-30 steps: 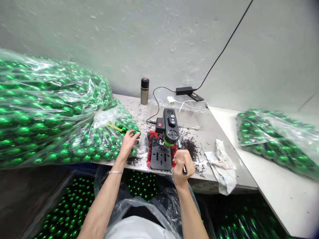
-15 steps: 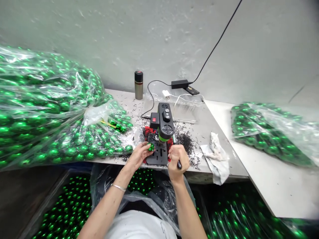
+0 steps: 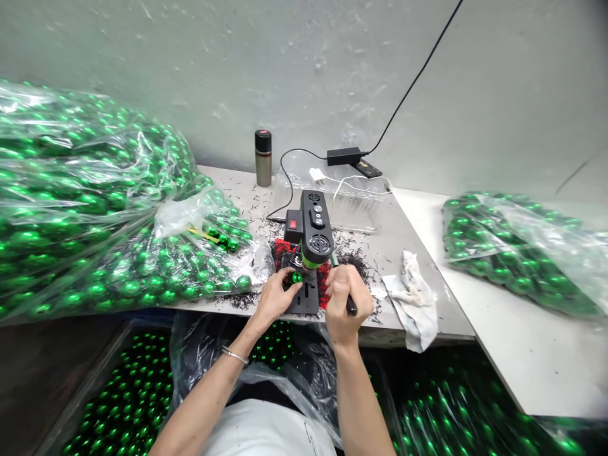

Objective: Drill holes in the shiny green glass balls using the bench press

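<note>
A small bench drill press with a black vented head stands on the table, its slotted base plate toward me. My left hand pinches a shiny green ball under the machine's head, over the plate. Whether the ball touches the tool above it is hidden by the head. On the machine's right side, my right hand is wrapped round a lever handle with a black grip. Black shavings and a red mat surround the base.
A big clear bag of green balls covers the table's left. A white cloth hangs over the front edge. Behind stand a flask and a power adapter. Another bag lies right. Below are more green balls.
My left hand has moved right, bringing the green ball from the plate's left side to under the machine's head. My right hand, still on the lever handle, has shifted slightly right.
</note>
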Available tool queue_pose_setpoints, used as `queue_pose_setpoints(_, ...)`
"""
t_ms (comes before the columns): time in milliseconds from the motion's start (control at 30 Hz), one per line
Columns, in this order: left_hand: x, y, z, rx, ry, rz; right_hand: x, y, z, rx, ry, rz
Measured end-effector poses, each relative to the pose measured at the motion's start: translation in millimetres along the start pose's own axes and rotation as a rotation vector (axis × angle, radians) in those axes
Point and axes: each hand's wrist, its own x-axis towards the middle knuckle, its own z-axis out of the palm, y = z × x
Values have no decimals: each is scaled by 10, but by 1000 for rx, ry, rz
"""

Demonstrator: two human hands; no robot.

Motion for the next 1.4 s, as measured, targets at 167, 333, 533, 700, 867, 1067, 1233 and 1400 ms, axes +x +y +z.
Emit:
queue_pose_setpoints(167, -31, -48, -6, 117, 2, 145, -68, 59, -6, 7, -1, -47)
queue_pose_setpoints(333, -65, -104, -41, 184, 3, 239, -100, 110, -2, 29, 7, -80)
queue_pose_setpoints(533, -42, -69, -92, 293, -32, 270, -135, 133, 4, 17, 18, -88)
queue_pose_setpoints(700, 52, -28, -86, 323, -78, 276, -143, 152, 11, 36, 25, -114)
queue_pose_setpoints(867, 81, -146, 14, 231, -24, 269, -152, 149, 1, 4, 15, -122)
queue_pose_setpoints(1067, 9, -296, 49, 195, 13, 392, -199, 183, -6, 8, 4, -145)
queue_pose_setpoints(1233, 22, -272, 6, 232, -41, 390, -253, 225, -5, 21, 3, -150)
queue_pose_setpoints(1400, 31, -259, 25, 221, -45, 374, -358, 315, -7, 19, -2, -150)
